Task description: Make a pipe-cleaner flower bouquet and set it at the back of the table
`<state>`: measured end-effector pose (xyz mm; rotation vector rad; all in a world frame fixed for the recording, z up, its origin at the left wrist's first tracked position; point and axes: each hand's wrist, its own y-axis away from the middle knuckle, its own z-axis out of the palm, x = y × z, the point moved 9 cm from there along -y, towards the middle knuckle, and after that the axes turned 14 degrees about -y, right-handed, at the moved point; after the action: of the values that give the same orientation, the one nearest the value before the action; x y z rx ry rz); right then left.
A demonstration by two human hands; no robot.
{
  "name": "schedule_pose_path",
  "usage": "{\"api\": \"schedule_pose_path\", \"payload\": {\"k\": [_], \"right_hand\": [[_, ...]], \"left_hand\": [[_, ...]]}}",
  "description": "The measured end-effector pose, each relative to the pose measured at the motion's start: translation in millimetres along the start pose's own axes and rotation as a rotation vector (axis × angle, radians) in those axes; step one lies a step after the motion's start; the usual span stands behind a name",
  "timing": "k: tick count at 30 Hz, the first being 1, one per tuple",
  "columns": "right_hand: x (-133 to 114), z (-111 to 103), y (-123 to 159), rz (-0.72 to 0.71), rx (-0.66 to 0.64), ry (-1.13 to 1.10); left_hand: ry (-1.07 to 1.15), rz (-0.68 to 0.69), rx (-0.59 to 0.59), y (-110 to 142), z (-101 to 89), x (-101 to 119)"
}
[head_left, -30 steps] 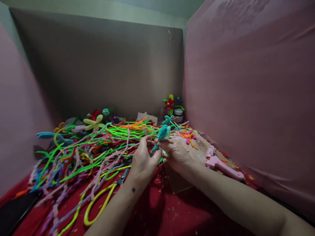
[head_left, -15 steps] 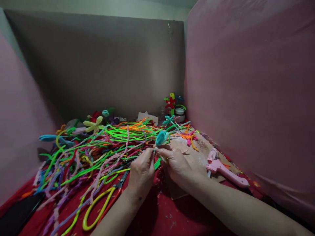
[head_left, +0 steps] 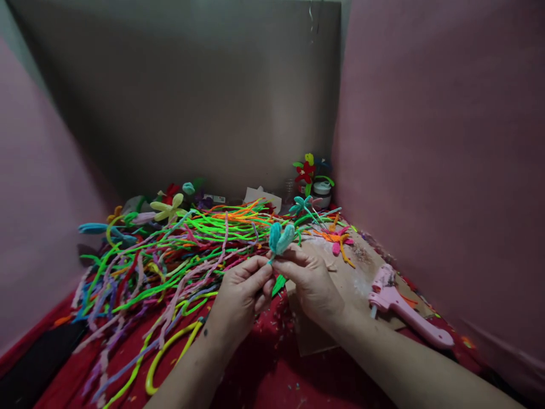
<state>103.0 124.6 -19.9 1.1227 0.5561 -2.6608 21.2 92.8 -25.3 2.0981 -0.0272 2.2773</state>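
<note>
Fingers of the left hand (head_left: 240, 292) and right hand (head_left: 317, 287) pinch the base of a teal fuzzy-stem petal cluster (head_left: 280, 240), upright between them; the step in hand looks like fine work at that base, calling for a light, steady grip that spares the petals. Chenille stems (head_left: 208, 227) crowd left and far, yellow-handled scissors (head_left: 150, 372) lie near left, and a pink glue gun (head_left: 409, 315) edges the right, so elbow room seems best over the red cloth (head_left: 304, 378) between the forearms.
</note>
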Motion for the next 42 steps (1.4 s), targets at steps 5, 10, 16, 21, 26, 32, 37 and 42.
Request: {"api": "schedule_pose_path", "payload": {"k": [5,10,16,21,26,32,37,42], "right_hand": [[12.9,5.7,-2.0,0.148,-0.059,-0.13],[9.1,3.2,-3.4,0.124,0.004,-0.181],[12.2,-3.2,-2.1,0.108,0.104,-0.239],[18.4,-8.9,-3.1,0.092,0.109,-0.197],[15.5,-0.1,-4.7,0.102,0.017,-0.14],[7.6,0.6,-6.3,0.081,0.005,-0.074],[10.2,1.2,-7.3,0.116,-0.03,-0.087],[11.7,9.1,-6.4,0.15,-0.116,-0.088]], "left_hand": [[0.12,-0.066,-0.142,0.9,5.2,-3.8],[0.036,-0.115,-0.18,3.3,7.2,-5.1],[-0.924,0.386,0.281,8.8,-7.4,26.4],[-1.204,0.499,0.348,9.8,-3.5,24.7],[-0.776,0.243,0.247,-0.5,-17.1,15.4],[-0.279,-0.05,0.117,0.9,-10.0,0.7],[-0.102,-0.112,-0.042,2.3,-1.5,-4.5],[-0.013,-0.106,-0.16,2.1,0.8,-4.0]]}}
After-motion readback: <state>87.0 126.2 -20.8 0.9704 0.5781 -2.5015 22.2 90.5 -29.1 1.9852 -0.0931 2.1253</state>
